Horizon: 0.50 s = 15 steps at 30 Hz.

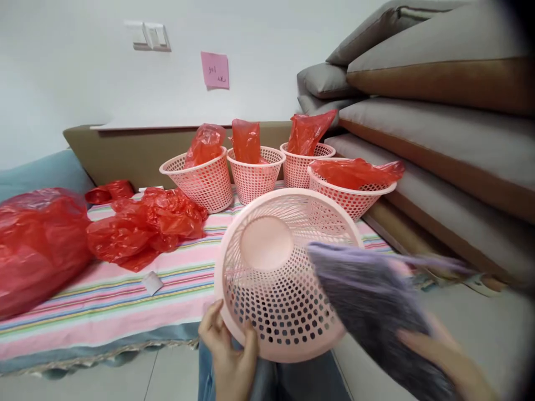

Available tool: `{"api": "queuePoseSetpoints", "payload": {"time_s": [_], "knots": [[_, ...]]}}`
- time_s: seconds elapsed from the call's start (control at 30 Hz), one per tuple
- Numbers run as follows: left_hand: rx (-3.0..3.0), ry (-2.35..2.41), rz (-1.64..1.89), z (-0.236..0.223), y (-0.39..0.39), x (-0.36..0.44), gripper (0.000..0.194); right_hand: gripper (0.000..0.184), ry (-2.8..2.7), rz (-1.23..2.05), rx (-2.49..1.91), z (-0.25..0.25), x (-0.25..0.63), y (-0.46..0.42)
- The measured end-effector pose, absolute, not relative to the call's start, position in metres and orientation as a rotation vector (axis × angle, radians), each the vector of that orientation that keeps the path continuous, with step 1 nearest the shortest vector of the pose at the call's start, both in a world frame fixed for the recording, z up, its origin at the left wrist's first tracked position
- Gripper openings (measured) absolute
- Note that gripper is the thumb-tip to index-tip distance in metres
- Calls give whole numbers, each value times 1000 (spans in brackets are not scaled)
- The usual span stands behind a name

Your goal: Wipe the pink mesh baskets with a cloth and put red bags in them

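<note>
A: Item one, your left hand (229, 356)?
B: Closed on the lower rim of the pink basket (276, 273), tilted with its opening toward you, above your lap.
A: Your right hand (443, 351)?
B: Gripping a blurred purple cloth (371, 295) against the basket's side. Wiping stage, I'd judge; next, rotate the basket steadily.

**Basket tilted toward me, cloth blurred at right**

At lower centre I see my left hand (229, 356) gripping the rim of a pink basket (276, 278), its opening facing me. My right hand (443, 348), lower right, holds a blurred purple cloth (368, 301) against the basket. Red bags (144, 225) lie on the striped mat (104, 306) at left.
</note>
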<state>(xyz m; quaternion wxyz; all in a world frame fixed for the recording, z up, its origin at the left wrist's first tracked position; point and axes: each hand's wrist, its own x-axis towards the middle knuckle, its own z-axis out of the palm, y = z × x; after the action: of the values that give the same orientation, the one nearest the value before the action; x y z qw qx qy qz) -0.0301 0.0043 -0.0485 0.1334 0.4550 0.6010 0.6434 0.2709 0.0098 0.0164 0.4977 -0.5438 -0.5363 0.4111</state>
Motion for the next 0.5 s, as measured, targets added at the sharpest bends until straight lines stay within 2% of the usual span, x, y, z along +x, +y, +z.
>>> {"api": "queuePoseSetpoints", "payload": {"time_s": [0.03,0.1,0.2,0.3,0.4,0.5], "knots": [[1390,1786,1876,-52,2,-29,59,44,-1334,1182,-1283,27,248,23],[1476,1802,1906,-55,0,-26,48,47,-1500,1267,-1140,40,200,62],[1513,1683,1874,-52,-1,-24,44,52,-1708,922,-1123,26,144,118],[1487,1609,1737,-47,-4,-27,43,59,-2021,601,-1506,-13,115,141],[1384,1587,1758,-38,-12,-33,44,57,-2106,553,-1691,-46,101,136],[1154,1493,1976,-22,-22,-34,46,54,-2172,523,-1679,-63,94,125]]}}
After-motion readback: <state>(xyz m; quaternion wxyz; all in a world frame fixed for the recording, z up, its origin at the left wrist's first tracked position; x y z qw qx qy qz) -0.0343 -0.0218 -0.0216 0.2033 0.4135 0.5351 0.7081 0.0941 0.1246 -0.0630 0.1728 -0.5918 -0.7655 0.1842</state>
